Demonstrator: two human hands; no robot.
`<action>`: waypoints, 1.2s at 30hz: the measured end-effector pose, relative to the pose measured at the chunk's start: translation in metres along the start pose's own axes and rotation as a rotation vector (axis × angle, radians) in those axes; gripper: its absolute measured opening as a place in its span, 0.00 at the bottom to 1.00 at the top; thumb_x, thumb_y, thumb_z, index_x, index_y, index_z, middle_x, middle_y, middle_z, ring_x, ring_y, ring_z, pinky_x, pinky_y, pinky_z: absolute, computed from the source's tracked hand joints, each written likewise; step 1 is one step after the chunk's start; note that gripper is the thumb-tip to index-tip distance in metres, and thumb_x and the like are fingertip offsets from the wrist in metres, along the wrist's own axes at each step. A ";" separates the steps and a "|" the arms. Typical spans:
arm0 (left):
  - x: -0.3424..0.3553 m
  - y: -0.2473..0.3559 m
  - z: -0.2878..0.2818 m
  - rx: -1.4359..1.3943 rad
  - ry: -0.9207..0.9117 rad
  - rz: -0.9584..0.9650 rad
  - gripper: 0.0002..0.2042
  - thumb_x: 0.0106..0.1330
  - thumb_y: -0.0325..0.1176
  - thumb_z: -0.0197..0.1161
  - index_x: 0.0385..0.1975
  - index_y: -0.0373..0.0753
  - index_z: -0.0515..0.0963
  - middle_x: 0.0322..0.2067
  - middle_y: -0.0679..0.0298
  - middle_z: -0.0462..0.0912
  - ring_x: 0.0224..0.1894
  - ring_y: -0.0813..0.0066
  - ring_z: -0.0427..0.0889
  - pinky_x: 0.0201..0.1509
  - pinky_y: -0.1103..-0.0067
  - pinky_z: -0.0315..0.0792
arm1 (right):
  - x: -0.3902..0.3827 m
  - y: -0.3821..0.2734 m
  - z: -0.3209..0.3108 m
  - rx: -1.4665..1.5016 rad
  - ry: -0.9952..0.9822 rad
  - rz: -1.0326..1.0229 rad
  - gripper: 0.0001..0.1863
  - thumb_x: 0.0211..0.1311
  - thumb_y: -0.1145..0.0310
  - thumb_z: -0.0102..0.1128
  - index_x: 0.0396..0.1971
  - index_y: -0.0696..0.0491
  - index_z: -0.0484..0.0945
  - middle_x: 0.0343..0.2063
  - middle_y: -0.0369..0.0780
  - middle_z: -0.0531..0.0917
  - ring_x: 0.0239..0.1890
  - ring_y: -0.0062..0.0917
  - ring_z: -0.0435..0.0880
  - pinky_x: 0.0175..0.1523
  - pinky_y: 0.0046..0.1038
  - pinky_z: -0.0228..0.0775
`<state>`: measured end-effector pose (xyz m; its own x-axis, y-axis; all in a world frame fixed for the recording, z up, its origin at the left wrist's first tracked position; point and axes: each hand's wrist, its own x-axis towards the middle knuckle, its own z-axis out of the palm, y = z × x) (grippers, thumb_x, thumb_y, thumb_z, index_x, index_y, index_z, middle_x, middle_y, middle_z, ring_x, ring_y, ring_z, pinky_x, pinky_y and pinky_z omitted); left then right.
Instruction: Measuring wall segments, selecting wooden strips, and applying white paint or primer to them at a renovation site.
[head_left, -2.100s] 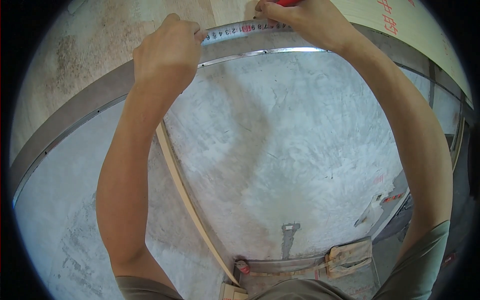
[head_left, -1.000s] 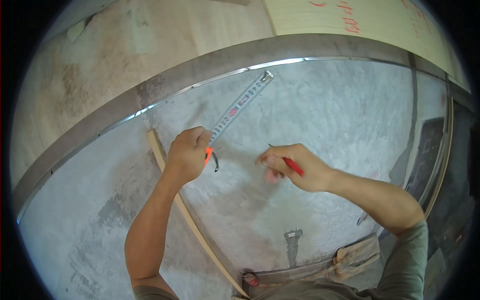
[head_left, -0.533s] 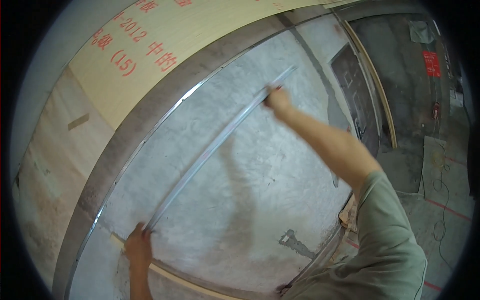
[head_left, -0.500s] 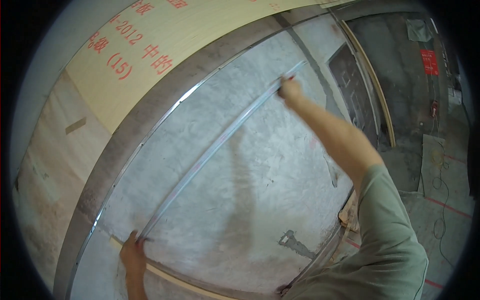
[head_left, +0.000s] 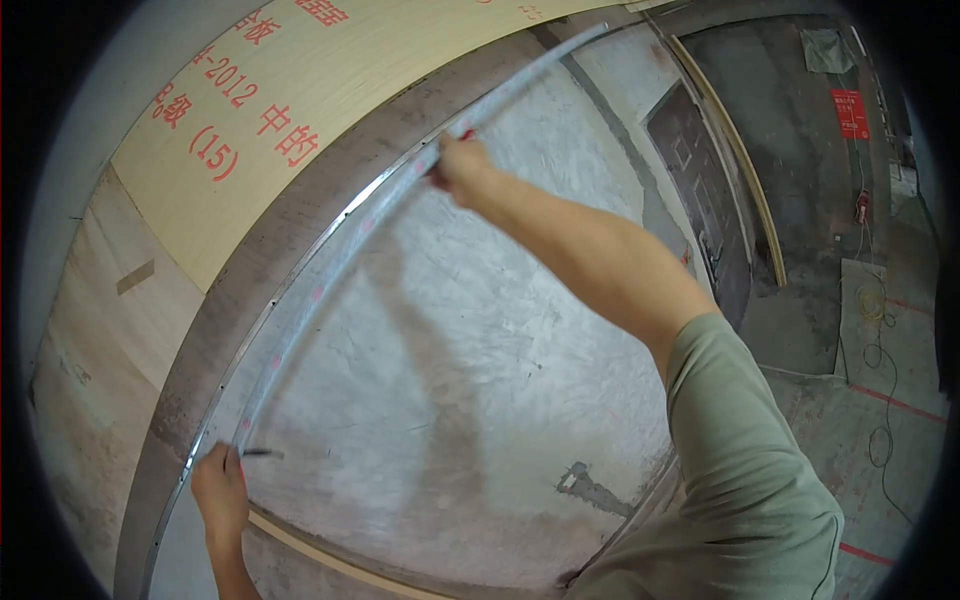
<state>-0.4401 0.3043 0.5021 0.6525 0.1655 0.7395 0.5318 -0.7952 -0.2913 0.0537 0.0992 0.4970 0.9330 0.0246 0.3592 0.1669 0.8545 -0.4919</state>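
Observation:
A long tape-measure blade runs diagonally beside the thin metal strip along the top of the pale grey plastered wall. At lower left my left hand is closed on the tape measure, whose case is mostly hidden by the fingers. Up near the middle, my right hand grips the blade, with a bit of the red pencil showing at its fingers. A short dark strap hangs out beside my left hand.
Plywood panels with red print lie beyond the grey band. A timber strip crosses below. On the right are a dark door, an upright batten, a red sheet and loose cables on a floor covering.
The view has swung right since one second ago and the blade is pulled out much longer. Over the last half second both hands and the blade moved up-left, closer to the metal strip.

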 end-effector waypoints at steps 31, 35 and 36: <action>-0.001 -0.077 -0.036 0.327 0.526 -0.109 0.09 0.66 0.38 0.59 0.29 0.39 0.78 0.29 0.55 0.80 0.35 0.51 0.79 0.37 0.60 0.73 | 0.026 -0.089 0.012 0.114 -0.240 -0.103 0.14 0.77 0.62 0.38 0.46 0.58 0.68 0.34 0.45 0.79 0.27 0.28 0.73 0.30 0.26 0.70; -0.001 -0.070 -0.030 0.392 0.637 -0.091 0.08 0.65 0.36 0.61 0.28 0.40 0.77 0.28 0.59 0.78 0.34 0.55 0.80 0.34 0.63 0.74 | 0.039 -0.094 0.000 0.108 -0.303 -0.090 0.12 0.77 0.63 0.39 0.47 0.56 0.67 0.35 0.47 0.80 0.29 0.30 0.76 0.31 0.27 0.71; 0.001 -0.068 -0.030 0.391 0.637 -0.098 0.08 0.65 0.36 0.61 0.28 0.40 0.77 0.28 0.59 0.78 0.34 0.55 0.80 0.34 0.63 0.74 | 0.042 -0.096 -0.002 0.117 -0.304 -0.096 0.12 0.77 0.64 0.40 0.47 0.56 0.67 0.36 0.47 0.80 0.31 0.31 0.78 0.32 0.27 0.71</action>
<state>-0.4913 0.3409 0.5403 0.2173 -0.2389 0.9464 0.8019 -0.5091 -0.3126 0.0772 0.0172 0.5579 0.7743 0.0798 0.6277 0.1946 0.9139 -0.3563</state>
